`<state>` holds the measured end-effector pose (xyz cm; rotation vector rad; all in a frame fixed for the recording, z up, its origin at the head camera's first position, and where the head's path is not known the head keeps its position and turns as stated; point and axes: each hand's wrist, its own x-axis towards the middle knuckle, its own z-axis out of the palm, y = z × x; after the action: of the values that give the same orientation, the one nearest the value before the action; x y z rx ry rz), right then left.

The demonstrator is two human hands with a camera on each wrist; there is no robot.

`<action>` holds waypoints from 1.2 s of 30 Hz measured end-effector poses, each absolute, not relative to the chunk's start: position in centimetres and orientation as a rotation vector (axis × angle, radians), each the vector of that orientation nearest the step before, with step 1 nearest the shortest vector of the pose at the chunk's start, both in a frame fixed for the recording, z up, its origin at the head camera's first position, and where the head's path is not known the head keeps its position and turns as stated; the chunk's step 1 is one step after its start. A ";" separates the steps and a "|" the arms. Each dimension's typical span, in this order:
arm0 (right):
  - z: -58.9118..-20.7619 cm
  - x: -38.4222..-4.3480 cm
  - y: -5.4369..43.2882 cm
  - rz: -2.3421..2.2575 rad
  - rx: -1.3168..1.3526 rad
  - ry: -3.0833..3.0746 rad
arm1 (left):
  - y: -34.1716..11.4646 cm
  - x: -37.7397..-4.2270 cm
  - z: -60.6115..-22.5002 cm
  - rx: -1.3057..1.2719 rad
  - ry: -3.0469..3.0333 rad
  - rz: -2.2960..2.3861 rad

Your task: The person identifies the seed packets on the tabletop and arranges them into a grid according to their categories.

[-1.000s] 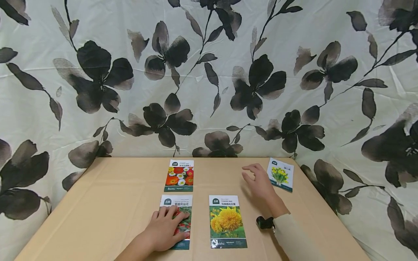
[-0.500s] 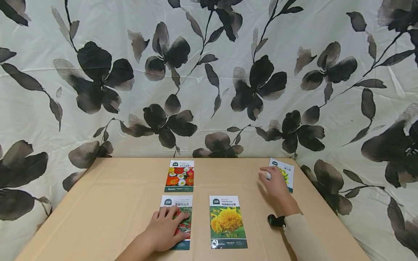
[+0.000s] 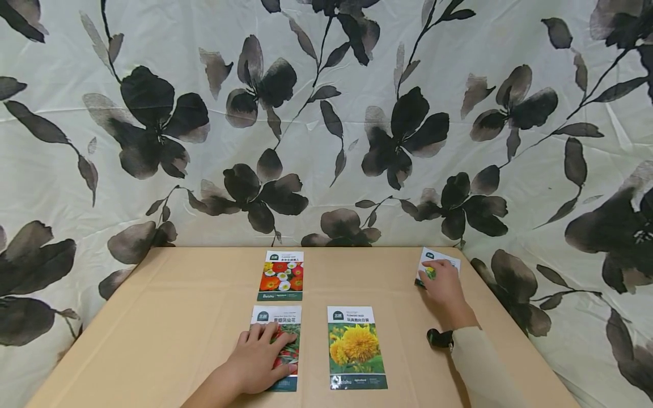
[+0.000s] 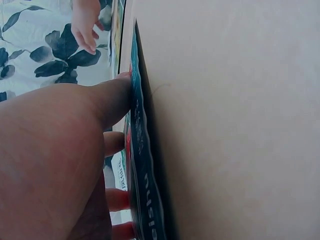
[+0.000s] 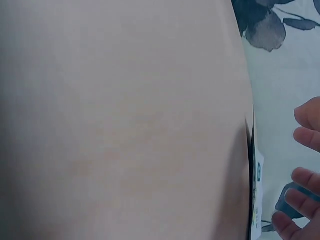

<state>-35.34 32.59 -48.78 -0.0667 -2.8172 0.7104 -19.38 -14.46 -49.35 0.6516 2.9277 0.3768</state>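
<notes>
My left hand [image 3: 260,360] rests on a seed packet [image 3: 292,314] with red flowers, its fingers and thumb spread over the picture. From the left wrist view, the thumb and fingertips touch that packet [image 4: 145,165], seen nearly edge-on. At the far right of the table, my right hand [image 3: 445,288] hovers over another seed packet [image 3: 427,256] with a yellow-flowered plant, hiding much of it. A gap shows between the right fingers [image 5: 305,182] and this packet [image 5: 257,200] in the right wrist view; they are slightly bent and hold nothing.
Between the hands lies a seed packet [image 3: 357,348] with a big yellow flower. Behind the left hand is one [image 3: 280,276] with red, orange and white flowers. A floral curtain [image 3: 326,124] hangs behind the table [image 3: 153,328]. The right wrist wears a black band [image 3: 439,338].
My right hand has moved rightward from beside the yellow-flowered plant packet to over it. The left hand has stayed in place on its packet.
</notes>
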 end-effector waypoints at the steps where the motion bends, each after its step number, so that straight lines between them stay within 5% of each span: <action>1: -48.7 -35.4 32.7 0.706 -0.086 -2.829 | -14.5 -19.4 -49.4 0.649 2.928 0.373; 19: -48.8 -37.3 33.8 0.575 -0.239 -3.041 | -14.3 -19.3 -49.0 0.625 2.909 0.369; 36: -48.8 -38.1 34.5 0.458 -0.124 -3.135 | -14.5 -19.2 -48.8 0.628 2.901 0.373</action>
<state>-38.12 34.48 -48.76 -0.1239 -3.1354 0.4578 -19.17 -14.48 -48.83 0.6281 2.9014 0.3734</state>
